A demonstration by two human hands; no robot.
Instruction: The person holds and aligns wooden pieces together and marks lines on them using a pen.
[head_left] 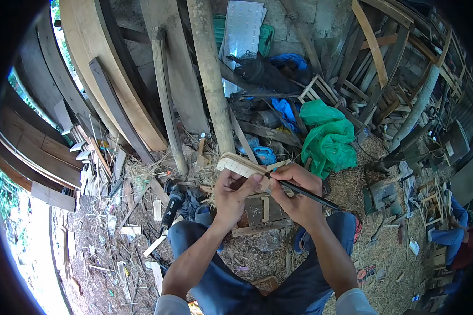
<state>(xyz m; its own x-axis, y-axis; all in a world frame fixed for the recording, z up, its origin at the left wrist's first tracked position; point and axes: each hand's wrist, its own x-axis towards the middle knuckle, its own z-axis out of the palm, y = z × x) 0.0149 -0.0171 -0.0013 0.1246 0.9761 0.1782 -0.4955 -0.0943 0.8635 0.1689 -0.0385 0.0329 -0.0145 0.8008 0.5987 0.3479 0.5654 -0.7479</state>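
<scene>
Wooden piece (238, 166): between thumb and curled fingers of left hand (233, 195); probably light, stiff, best gripped by its edges. Black tool (314, 197): pinched in right hand (298, 193), beside left.

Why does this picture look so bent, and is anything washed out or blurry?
Head view: probably a very wide lens, since the tall pale plank curves and the corners go black; head view, lower left: the opening is washed out; head view, centre: left hand, right hand and wooden piece look fairly clear.
</scene>
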